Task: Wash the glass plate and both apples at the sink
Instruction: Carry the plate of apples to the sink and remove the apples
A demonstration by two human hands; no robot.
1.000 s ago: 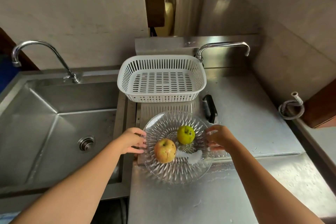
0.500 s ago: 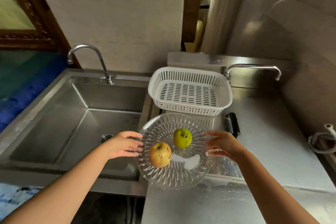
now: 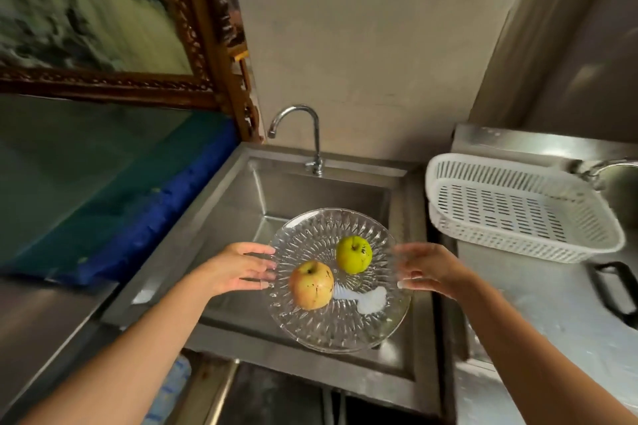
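I hold a clear cut-glass plate (image 3: 340, 328) in the air over the steel sink (image 3: 241, 217). My left hand (image 3: 241, 267) grips its left rim and my right hand (image 3: 429, 267) grips its right rim. On the plate lie a red-yellow apple (image 3: 311, 285) near the left and a green apple (image 3: 354, 254) behind it, with a white smear (image 3: 371, 300) beside them. The sink's curved tap (image 3: 303, 129) stands at the back, directly beyond the plate.
A white slotted plastic basket (image 3: 518, 207) sits on the steel counter (image 3: 559, 314) to the right, beside a second tap (image 3: 600, 167). A black handle (image 3: 612, 286) lies near the right edge. A carved wooden frame (image 3: 214, 45) and blue-edged surface (image 3: 165, 207) are to the left.
Both hands have carried the plate with the two apples leftward, off the counter and over the sink basin. My view has swung left with it.
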